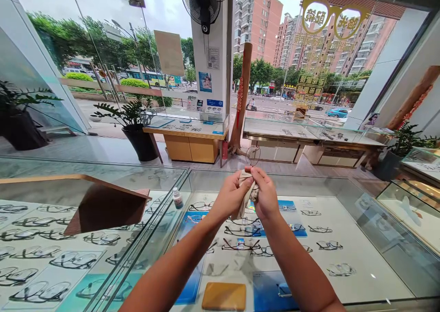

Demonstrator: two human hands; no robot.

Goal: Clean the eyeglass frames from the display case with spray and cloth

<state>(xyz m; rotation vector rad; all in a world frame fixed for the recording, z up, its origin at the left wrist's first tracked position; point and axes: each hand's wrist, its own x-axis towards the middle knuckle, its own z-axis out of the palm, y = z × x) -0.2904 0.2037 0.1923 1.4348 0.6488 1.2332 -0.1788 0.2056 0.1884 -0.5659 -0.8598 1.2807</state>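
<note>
Above the glass counter, both my hands are closed together around a crumpled beige cloth [244, 199]. My left hand [231, 193] pinches the cloth, thumb pointing forward. My right hand [267, 193] grips from the other side, its thumb and fingers curled against the cloth. From between my fingertips rises the thin round rim of a pair of eyeglasses [253, 164]; the rest of the frame is hidden by cloth and fingers. Beneath my forearms, several eyeglasses [240, 244] lie inside the display case.
A small white-capped bottle [178, 198] stands on the counter glass, left of my hands. A tan case [224, 296] lies near the front. A brown slanted panel [113, 202] is at left. Beyond are more display cabinets [192, 147], a potted plant [139, 142] and a wooden post [244, 87].
</note>
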